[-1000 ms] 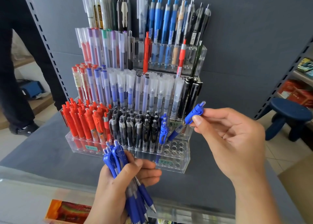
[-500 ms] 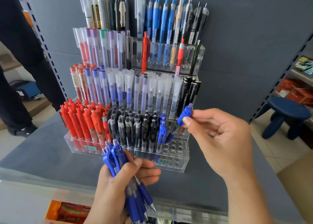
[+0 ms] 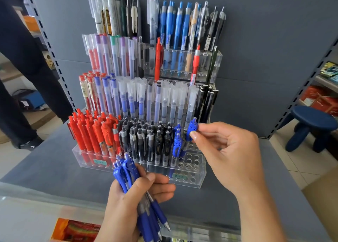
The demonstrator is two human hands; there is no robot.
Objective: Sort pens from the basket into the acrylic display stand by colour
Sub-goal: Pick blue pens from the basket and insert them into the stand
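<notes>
- Right hand [image 3: 228, 155] pinched with thumb and forefinger on the clip end of a single blue retractable pen [image 3: 190, 132], held nearly upright over the right part of the front tier.
- Lower barrel of that pen down among the holes just right of three blue pens already standing [image 3: 177, 141]; whether seated in a hole cannot be told.
- Left hand [image 3: 135, 205] wrapped around a bundle of blue retractable pens [image 3: 144, 201], clip ends up, tips pointing down toward the camera.
- Clear tiered acrylic display stand [image 3: 199, 177] resting on the grey desk [image 3: 54, 177], against a grey back panel.
- Front tier: red retractable pens [image 3: 95, 133] at left, black and grey retractable pens [image 3: 146, 141] in the middle, empty holes at far right.
- Higher tiers filled with capped translucent pens and taller blue, black and red ones.
- Dark blue plastic stool [image 3: 311, 126] on the tiled floor at right.
</notes>
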